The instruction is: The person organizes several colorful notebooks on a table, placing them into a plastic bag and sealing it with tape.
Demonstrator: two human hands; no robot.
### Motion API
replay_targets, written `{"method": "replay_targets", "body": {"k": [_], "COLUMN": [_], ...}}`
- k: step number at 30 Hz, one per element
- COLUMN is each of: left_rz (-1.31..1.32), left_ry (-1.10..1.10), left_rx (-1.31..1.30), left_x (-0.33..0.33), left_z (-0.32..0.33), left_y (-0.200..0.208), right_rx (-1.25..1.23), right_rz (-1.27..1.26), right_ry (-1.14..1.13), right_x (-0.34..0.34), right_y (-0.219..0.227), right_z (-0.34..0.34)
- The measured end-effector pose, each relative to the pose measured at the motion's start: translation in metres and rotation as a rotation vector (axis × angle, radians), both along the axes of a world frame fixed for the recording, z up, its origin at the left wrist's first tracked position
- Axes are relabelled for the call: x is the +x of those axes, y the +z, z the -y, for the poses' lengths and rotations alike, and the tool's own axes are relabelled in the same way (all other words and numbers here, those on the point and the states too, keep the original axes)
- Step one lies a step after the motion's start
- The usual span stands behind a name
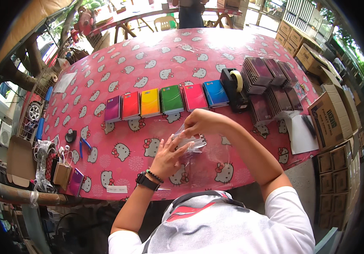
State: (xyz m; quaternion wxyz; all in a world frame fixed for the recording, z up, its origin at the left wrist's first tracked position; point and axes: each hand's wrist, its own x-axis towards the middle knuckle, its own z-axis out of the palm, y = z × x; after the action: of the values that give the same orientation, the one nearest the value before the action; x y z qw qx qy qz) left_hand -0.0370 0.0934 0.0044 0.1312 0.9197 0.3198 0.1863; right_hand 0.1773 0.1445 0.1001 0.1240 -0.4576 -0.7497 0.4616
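Note:
In front of me on the table lies a small spiral-bound notebook pack (pixel 198 143) in clear plastic film (pixel 197 163); its cover is mostly hidden. My left hand (pixel 168 158), with a dark watch and beads at the wrist, rests palm down with fingers spread over the film and the pack's left side. Just beyond, my right hand (pixel 203 122) bends down with its fingertips pinched together on the film at the pack's far edge. Beyond the hands stands a row of spiral notebooks: purple (pixel 112 109), red (pixel 131 105), yellow (pixel 150 102), green (pixel 172 99), pink (pixel 195 97) and blue (pixel 216 93).
A black tape dispenser (pixel 234 91) ends the row. Stacked dark notebooks (pixel 258 71) and white paper (pixel 301 134) lie right, beside cardboard boxes (pixel 330 114). Blue-handled pliers (pixel 84 146), cables and a purple notebook (pixel 76 182) lie left. A person (pixel 190 15) stands at the far side.

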Motion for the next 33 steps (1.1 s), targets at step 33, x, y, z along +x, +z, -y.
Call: {"method": "replay_targets", "body": {"k": [33], "left_rz": [0.739], "left_ry": [0.200], "left_rx": [-0.738], "left_x": [0.021], "left_z": [-0.044], "left_y": [-0.010], "right_rx": [0.414], "right_rz": [-0.448], "right_ry": [-0.045], "right_x": [0.010], "right_y": [-0.051], "right_z": [-0.010]}}
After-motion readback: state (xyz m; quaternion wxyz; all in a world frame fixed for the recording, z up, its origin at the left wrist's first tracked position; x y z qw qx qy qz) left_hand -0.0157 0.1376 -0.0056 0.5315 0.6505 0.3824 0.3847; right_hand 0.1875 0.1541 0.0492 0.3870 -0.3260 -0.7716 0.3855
